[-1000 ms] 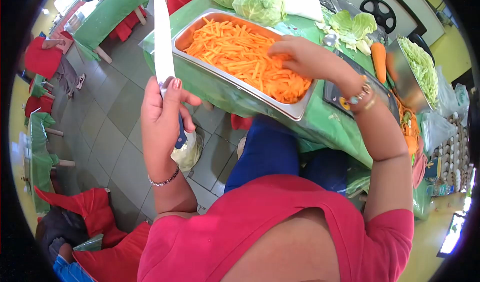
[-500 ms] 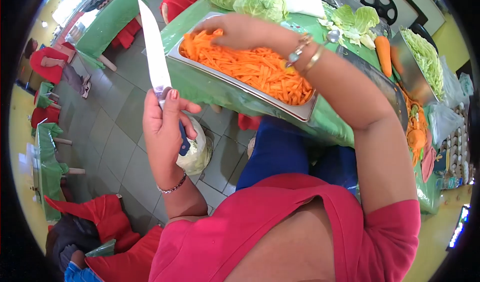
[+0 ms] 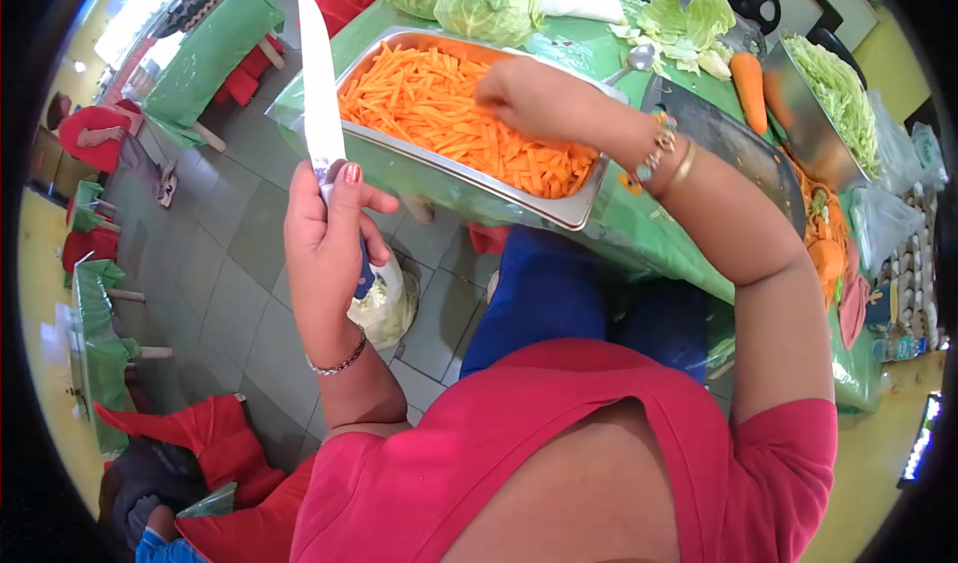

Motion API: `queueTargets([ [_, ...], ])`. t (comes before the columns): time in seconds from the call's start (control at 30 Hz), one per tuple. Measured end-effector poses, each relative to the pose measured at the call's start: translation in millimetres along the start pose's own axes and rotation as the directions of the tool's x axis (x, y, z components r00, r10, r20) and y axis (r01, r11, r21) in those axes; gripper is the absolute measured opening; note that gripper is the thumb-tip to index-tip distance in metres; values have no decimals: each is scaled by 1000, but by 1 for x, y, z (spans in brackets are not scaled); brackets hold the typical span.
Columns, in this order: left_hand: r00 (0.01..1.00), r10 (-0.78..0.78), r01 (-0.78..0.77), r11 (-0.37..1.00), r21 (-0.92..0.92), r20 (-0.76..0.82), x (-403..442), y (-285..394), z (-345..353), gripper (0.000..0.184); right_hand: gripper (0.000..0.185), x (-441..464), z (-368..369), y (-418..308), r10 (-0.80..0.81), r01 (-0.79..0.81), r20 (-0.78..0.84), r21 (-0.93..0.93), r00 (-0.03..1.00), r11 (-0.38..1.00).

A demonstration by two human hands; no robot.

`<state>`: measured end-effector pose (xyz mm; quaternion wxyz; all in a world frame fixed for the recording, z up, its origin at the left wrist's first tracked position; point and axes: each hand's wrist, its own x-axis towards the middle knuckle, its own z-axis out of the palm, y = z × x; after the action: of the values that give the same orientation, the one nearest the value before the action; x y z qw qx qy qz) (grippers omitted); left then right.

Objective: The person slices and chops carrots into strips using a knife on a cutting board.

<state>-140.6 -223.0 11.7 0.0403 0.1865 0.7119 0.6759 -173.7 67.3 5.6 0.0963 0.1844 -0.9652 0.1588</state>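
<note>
My left hand [image 3: 334, 229] is closed around the dark blue handle of a kitchen knife [image 3: 321, 79], its long blade pointing up. In front of me a steel pan [image 3: 479, 179] holds a heap of carrot strips [image 3: 419, 89]. Over the right part of this heap is my right hand [image 3: 534, 99], its fingers curled down at the strips. The fingertips are partly hidden, so what they hold cannot be made out.
Whole cabbages [image 3: 489, 4] stand behind the pan. To the right are a spoon [image 3: 639, 59], a dark cutting board [image 3: 714, 129], a whole carrot [image 3: 748, 92] and a steel bowl of shredded cabbage [image 3: 833, 114]. A plastic bag [image 3: 387, 308] sits on the floor.
My right hand has moved from the left end of the pan toward its right side, above the carrot strips. The left hand keeps the knife upright in nearly the same place.
</note>
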Motion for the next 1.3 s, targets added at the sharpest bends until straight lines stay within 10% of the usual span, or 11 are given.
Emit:
queueTargets([
  [0.37,967,8,16,996,-93,253,-23,26,35,19,23,-129,-103,14,253,-197,-376,179,891,964],
  [0.5,632,-152,98,988,115,760,-45,33,100,21,25,-235,-120,24,387,-346,-479,175,788,922],
  [0.63,414,-45,-15,998,56,909,-55,23,169,20,24,-332,-152,35,629,-505,-611,393,480,768],
  [0.7,480,-39,-222,961,164,877,-51,14,201,21,23,-381,-172,32,670,-607,-686,412,284,680],
  [0.77,549,41,-405,886,223,835,-45,11,223,20,23,-418,-179,31,530,-644,-796,247,291,724],
  [1.03,652,348,-744,465,480,674,-18,11,290,22,44,-458,-161,29,835,-939,-453,-14,312,343],
  [1.13,579,419,-815,321,482,699,1,-12,296,19,61,-485,-130,52,707,-779,-344,-149,618,608],
  [1.3,629,506,-774,338,536,589,-2,-30,302,18,62,-471,-134,30,739,-809,-332,-192,586,555],
])
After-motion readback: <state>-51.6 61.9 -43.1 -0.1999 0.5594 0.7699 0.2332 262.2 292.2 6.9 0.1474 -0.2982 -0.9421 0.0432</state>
